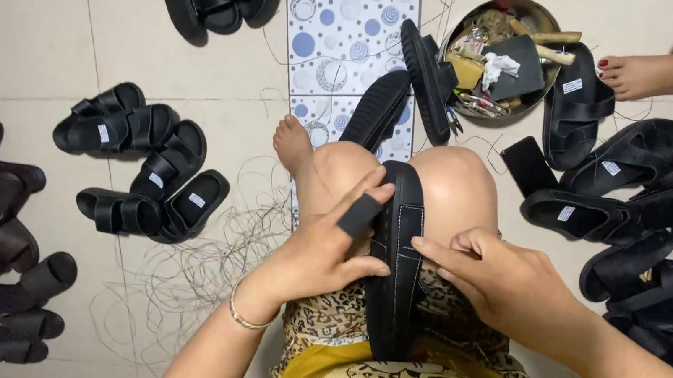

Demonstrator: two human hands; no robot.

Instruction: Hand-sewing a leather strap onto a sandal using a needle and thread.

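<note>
- Black sandal sole (pixel 395 263) with white edge stitching lies clamped between the knees.
- Left hand (pixel 329 251) fingers grip its side; right hand (pixel 503 284) pinches its edge.
- Stitching looks partly done; finished sandals (pixel 144 171) sit on the floor.

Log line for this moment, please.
left hand: steadies black sandal | right hand: pinches its stitched edge | sandal clamped between knees

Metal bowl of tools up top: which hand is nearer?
Right. The right hand rests on the black sandal on the lap, below the metal bowl. The left hand grips the sandal's other side, farther from it.
</note>
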